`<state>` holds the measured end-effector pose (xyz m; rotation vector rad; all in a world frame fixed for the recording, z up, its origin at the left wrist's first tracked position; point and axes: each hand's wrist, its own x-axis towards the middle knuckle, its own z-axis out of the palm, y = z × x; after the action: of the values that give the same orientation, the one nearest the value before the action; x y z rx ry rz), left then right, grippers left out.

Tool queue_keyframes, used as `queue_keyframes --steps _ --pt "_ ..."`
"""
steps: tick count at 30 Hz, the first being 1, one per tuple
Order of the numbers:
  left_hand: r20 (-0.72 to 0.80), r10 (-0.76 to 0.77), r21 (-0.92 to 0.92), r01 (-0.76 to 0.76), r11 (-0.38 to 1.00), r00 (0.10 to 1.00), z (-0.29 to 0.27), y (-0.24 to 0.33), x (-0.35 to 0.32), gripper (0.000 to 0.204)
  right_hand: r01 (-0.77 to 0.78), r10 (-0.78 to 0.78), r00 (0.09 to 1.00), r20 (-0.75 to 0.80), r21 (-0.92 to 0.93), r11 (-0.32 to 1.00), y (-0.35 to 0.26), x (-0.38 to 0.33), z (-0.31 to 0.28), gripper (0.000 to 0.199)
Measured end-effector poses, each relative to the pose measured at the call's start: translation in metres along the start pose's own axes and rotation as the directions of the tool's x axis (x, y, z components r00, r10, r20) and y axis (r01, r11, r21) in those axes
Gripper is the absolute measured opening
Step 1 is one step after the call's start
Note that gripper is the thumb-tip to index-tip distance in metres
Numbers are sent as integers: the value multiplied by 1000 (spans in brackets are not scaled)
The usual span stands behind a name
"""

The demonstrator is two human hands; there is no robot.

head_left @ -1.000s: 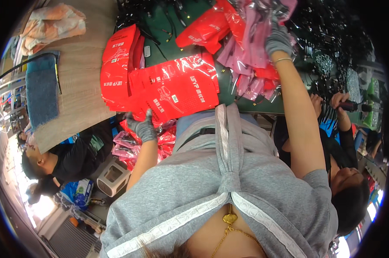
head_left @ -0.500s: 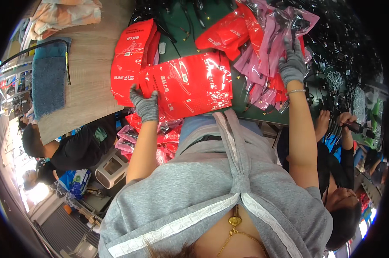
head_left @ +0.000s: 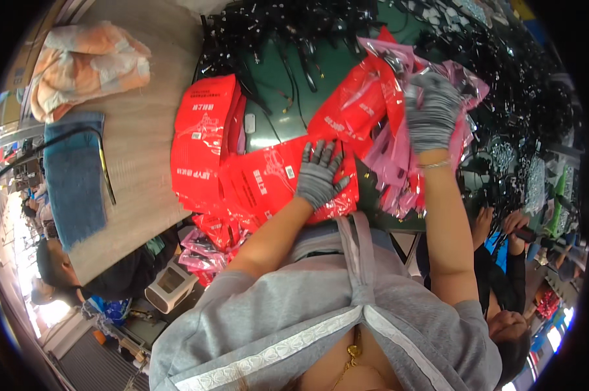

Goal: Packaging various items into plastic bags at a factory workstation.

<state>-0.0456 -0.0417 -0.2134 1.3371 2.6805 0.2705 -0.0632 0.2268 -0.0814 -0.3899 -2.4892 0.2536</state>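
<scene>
My left hand (head_left: pixel 318 177), in a grey striped glove, lies with fingers spread on a flat red plastic bag (head_left: pixel 255 176) at the table's near edge. A fanned stack of red bags (head_left: pixel 203 130) adjoins it on the left. To the right, my right hand (head_left: pixel 431 112), gloved alike, is over a heap of pink bags (head_left: pixel 387 159) with dark contents. Its fingers curl down with the tips hidden, so what they grip does not show. More red bags (head_left: pixel 350 104) lie between my hands, beyond the left one.
Black cables (head_left: pixel 288 39) cover the table's far side and right. An orange checked cloth (head_left: pixel 92 65) and a blue cloth (head_left: pixel 76 182) lie on the wooden board at left. Filled bags (head_left: pixel 206 251) sit below the table edge. A co-worker (head_left: pixel 503 260) is at right, another person (head_left: pixel 57 260) at left.
My left hand has moved right from the red bag's left end and flattened onto it. My right hand's fingers, stretched forward before, now bend over the pink bags. The whole view has shifted.
</scene>
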Motion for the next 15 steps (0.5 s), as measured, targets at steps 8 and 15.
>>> queue_keyframes --steps 8,15 --pt "136 -8 -173 32 984 991 1 -2 0 68 -251 260 711 653 -109 962 -123 77 186 65" --pt "88 15 -205 4 979 996 1 -3 2 65 -407 374 494 785 -171 897 -94 70 228 61"
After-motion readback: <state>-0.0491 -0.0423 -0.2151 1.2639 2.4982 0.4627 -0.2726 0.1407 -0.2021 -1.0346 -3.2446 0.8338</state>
